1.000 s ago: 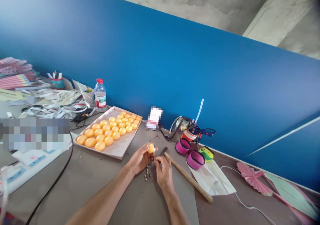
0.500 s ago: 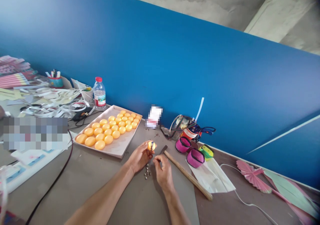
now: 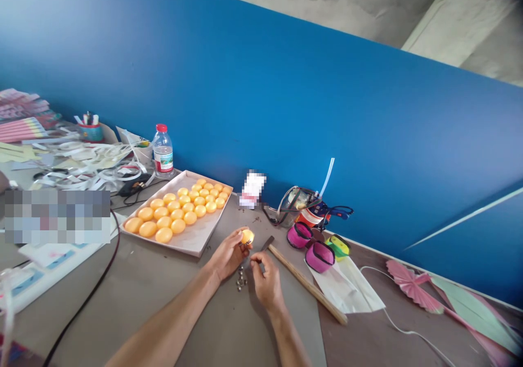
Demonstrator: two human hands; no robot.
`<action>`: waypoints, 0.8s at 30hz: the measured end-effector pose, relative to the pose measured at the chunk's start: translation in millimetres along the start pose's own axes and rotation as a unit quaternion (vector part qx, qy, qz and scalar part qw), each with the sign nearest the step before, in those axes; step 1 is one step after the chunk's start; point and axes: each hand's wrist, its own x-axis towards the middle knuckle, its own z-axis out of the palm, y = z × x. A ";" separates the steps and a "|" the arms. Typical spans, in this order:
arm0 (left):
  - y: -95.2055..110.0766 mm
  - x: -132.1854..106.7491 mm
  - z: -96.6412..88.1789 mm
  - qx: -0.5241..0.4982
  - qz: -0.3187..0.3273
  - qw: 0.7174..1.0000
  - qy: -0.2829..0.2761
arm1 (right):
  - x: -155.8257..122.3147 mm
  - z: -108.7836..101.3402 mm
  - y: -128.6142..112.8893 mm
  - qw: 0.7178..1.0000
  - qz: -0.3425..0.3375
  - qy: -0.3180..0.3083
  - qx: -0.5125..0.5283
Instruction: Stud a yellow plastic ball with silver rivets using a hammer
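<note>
My left hand point(image 3: 229, 254) is closed round a small yellow-orange ball point(image 3: 247, 237), held just above the grey table. My right hand point(image 3: 266, 280) sits beside it with the fingertips pinched together near the ball; what they pinch is too small to name. A little heap of small metal pieces point(image 3: 240, 281) lies on the table between the two hands. A hammer with a wooden handle point(image 3: 306, 285) lies just right of my right hand, its head close to the ball.
A shallow tray point(image 3: 196, 239) with several yellow balls stands left of the hands. A water bottle point(image 3: 163, 152), paper strips and a black cable point(image 3: 98, 280) are further left. Pink cases point(image 3: 318, 258), a white bag, scissors and paper fans lie to the right along the blue wall.
The hands stay together over the same spot; the ball has turned slightly in my left hand. The view has shifted a little.
</note>
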 end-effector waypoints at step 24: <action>-10.4 -2.7 6.8 0.088 -0.032 0.995 -0.015 | 11.6 -5.6 -0.2 0.973 0.135 0.092 0.163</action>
